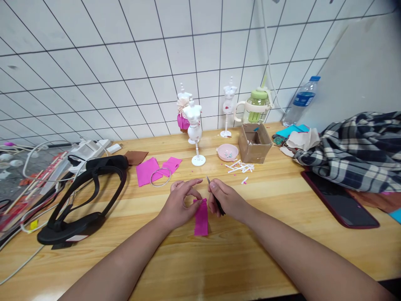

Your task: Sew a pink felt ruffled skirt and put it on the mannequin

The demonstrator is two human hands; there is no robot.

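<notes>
A small strip of magenta fabric lies on the wooden table in front of me. My left hand pinches its top edge with thumb and fingers. My right hand grips thin metal tweezers whose tip points up and away, just right of the fabric's top edge. The two hands almost touch above the strip.
More magenta fabric pieces and a metal ring lie behind my left hand. White mini mannequins, a pink dish, a cardboard box, a black headset, a phone and plaid cloth surround the work spot.
</notes>
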